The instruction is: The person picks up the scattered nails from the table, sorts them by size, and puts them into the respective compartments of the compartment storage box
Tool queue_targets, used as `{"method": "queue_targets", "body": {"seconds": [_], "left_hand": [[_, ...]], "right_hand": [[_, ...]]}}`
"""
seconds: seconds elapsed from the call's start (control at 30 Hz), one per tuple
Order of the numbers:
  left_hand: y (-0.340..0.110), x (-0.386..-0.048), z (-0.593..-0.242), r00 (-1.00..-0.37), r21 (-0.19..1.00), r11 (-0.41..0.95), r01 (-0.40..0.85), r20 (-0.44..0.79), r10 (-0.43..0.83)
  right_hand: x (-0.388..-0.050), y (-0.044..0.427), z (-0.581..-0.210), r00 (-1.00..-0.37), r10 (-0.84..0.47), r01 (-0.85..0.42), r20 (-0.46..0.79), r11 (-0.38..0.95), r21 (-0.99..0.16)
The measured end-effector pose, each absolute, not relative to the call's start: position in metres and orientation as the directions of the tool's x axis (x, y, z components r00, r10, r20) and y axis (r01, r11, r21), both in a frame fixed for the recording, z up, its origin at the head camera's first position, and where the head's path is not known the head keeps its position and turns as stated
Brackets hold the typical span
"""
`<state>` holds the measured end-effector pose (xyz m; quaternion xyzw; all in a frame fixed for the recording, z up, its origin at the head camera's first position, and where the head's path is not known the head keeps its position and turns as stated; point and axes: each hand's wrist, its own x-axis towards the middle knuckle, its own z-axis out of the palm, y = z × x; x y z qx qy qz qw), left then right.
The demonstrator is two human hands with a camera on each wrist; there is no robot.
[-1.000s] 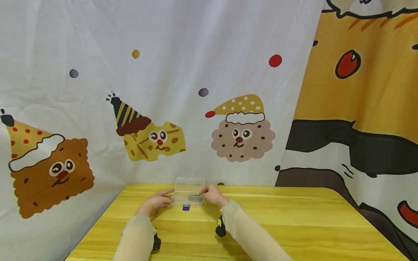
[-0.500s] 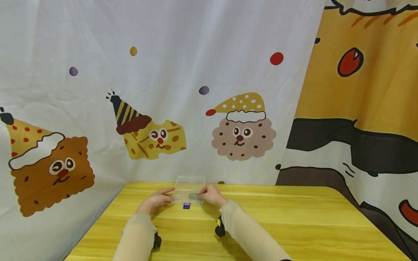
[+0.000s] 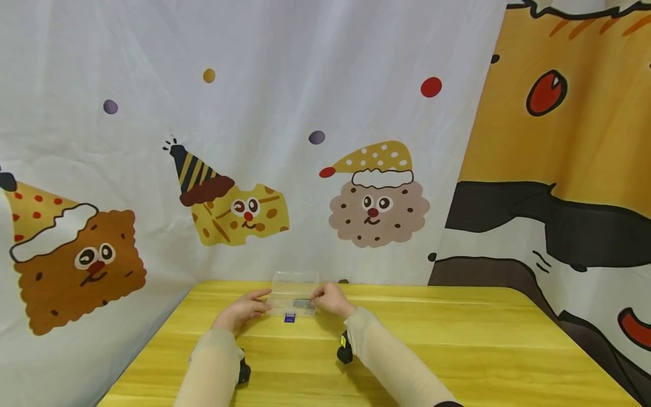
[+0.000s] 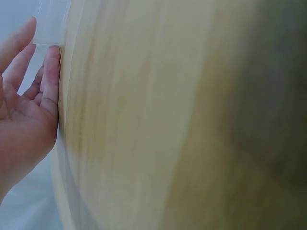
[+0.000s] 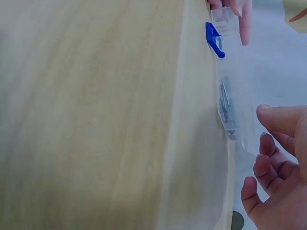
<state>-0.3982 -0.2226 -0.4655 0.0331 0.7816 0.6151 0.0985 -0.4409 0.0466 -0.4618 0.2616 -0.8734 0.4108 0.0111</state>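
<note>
A clear plastic box (image 3: 278,310) stands with its lid (image 3: 295,282) raised near the table's back edge. On its front is a blue latch (image 3: 290,317), also plain in the right wrist view. Thin grey metallic pieces (image 5: 225,98) lie in its right part; their kind is too small to tell. My left hand (image 3: 245,308) reaches to the box's left side, fingers extended, fingertips at the clear wall. My right hand (image 3: 333,299) is at the right side, fingers bent and thumb apart from them (image 5: 283,163). Nothing shows between them; whether they touch the box is unclear.
The yellow wooden table (image 3: 458,339) extends forward and to both sides. A white cartoon-printed curtain (image 3: 305,73) hangs directly behind its back edge. Black wrist cameras (image 3: 344,347) sit under both forearms.
The view tips down slightly, so everything shifts a little upward in it. Both hands stay at the box's sides, and the lid stays raised.
</note>
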Motion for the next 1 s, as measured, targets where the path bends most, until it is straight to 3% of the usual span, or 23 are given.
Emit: {"method": "queue_targets", "body": {"seconds": [0.27, 1.0], "left_hand": [[-0.225, -0.395, -0.468, -0.980, 0.969, 0.240, -0.052, -0.096, 0.173], [-0.243, -0.395, -0.477, -0.987, 0.979, 0.198, -0.054, -0.082, 0.137]], "right_hand": [[-0.441, 0.059, -0.454, -0.844, -0.485, -0.487, 0.230, 0.512, -0.707], [-0.456, 0.090, -0.451, -0.890, -0.402, -0.409, 0.215, 0.495, -0.767]]}}
